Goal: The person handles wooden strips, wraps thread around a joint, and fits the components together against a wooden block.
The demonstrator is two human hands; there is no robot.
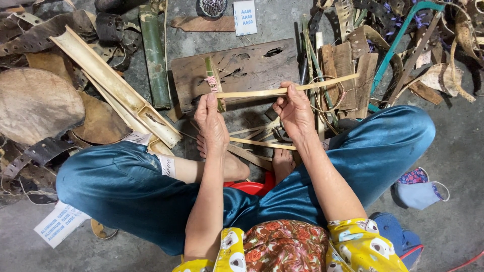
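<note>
Looking straight down at someone sitting cross-legged on a concrete floor in shiny blue trousers, and both hands are up over a worn wooden board that lies flat in front of the feet. The left hand has its fingers closed around the near end of a thin bamboo strip, right where a green-handled knife with a bit of pink wrap on it stands against the board; I can't tell for sure whether that hand is gripping the knife, the strip, or both together. The right hand is curled shut on the same strip further along, thumb on top, and the strip runs out level to the right past some flat wood offcuts. A second loose strip lies across the gap between the wrists, just above the toes. As for containers, there's a small round tin at the top edge that looks full of nails or small metal bits, with a white printed card right beside it. A split bamboo half lies open like a trough to the left, and it looks bare inside. Something red and plastic peeks out under the legs, but what it is stays hidden. A blue face mask sits on the floor by the right knee.
</note>
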